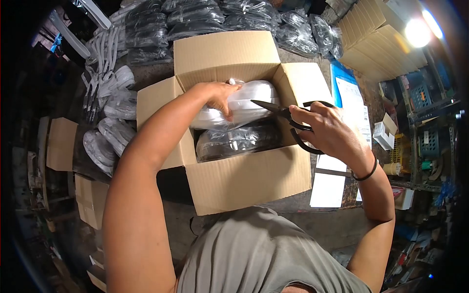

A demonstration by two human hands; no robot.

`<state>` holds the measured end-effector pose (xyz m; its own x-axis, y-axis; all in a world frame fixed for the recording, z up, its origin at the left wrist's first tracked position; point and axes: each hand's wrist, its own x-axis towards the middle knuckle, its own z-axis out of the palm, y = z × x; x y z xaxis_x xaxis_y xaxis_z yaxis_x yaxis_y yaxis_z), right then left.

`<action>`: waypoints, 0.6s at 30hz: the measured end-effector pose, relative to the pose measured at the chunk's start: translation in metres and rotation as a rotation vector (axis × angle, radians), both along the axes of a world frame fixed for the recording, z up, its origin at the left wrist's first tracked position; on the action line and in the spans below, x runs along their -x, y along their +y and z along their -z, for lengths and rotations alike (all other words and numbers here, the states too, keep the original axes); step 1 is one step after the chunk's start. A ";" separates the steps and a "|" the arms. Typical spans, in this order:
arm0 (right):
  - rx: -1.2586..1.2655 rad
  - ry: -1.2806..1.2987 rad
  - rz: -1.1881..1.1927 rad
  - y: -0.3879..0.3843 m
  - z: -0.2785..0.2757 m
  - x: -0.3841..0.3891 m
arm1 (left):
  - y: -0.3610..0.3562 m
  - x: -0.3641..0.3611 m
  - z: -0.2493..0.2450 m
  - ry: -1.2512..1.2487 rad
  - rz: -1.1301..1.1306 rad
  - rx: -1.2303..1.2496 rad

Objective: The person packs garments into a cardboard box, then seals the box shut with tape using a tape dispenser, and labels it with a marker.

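Observation:
An open cardboard box (249, 183) stands in front of me with its flaps folded out. Inside it, a white bundle in clear plastic (251, 93) lies behind a black bundle in clear plastic (239, 141). My left hand (217, 97) reaches in from the left and grips the white bundle, its thumb on the near side and some fingertips hidden behind. Black-handled scissors (278, 110) are in my right hand (325, 127), over the box's right side. Their dark blades point left toward the white bundle and look nearly closed.
Stacks of black wrapped bundles (195, 19) line the back of the table. More white bundles (119, 102) lie to the left. Papers (327, 188) and a blue folder (342, 73) are at the right, near a small white box (384, 134). Folded cardboard (378, 41) stands back right.

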<state>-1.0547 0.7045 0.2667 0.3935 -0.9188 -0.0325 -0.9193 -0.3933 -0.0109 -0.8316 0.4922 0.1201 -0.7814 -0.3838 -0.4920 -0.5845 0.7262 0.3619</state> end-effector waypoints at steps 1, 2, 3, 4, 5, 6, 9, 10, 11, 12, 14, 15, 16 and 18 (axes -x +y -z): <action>0.021 0.006 -0.017 -0.003 0.005 0.001 | 0.000 0.001 -0.002 -0.019 -0.007 -0.028; 0.019 0.007 -0.017 -0.005 0.006 0.000 | 0.001 0.001 -0.002 -0.018 -0.007 -0.030; 0.015 0.052 -0.024 -0.008 0.008 -0.003 | 0.001 0.001 -0.001 -0.015 -0.011 -0.024; 0.010 0.096 -0.031 -0.011 0.009 -0.006 | 0.000 0.001 -0.001 -0.013 -0.014 -0.018; 0.009 0.096 -0.031 -0.014 0.009 -0.008 | 0.000 0.001 0.000 -0.013 -0.014 -0.019; -0.004 0.097 -0.020 -0.017 0.010 -0.010 | -0.001 0.001 0.001 -0.001 -0.002 -0.014; -0.016 0.072 -0.010 -0.025 0.017 -0.011 | -0.001 0.000 0.003 0.002 0.003 -0.009; -0.010 0.051 -0.012 -0.027 0.019 -0.011 | 0.000 0.000 0.002 -0.005 -0.005 -0.006; -0.011 0.049 -0.013 -0.027 0.017 -0.011 | 0.001 0.000 0.001 -0.007 -0.006 -0.007; -0.013 0.077 -0.023 -0.027 0.012 -0.011 | 0.001 0.000 0.002 -0.001 0.003 0.010; -0.016 0.102 -0.042 -0.026 0.000 -0.009 | 0.002 -0.001 0.002 0.003 0.002 0.025; -0.022 0.084 -0.040 -0.025 -0.007 -0.007 | 0.000 0.000 0.005 0.006 0.009 0.017; -0.027 0.066 -0.037 -0.024 -0.012 -0.007 | -0.002 0.000 0.007 0.008 0.017 0.009; 0.017 0.061 -0.055 -0.028 -0.015 -0.012 | -0.003 -0.001 0.013 0.029 0.005 0.035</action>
<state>-1.0423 0.6767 0.2820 0.4408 -0.8966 -0.0428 -0.8952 -0.4426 0.0519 -0.8311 0.4889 0.1067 -0.7970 -0.3963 -0.4558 -0.5706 0.7416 0.3529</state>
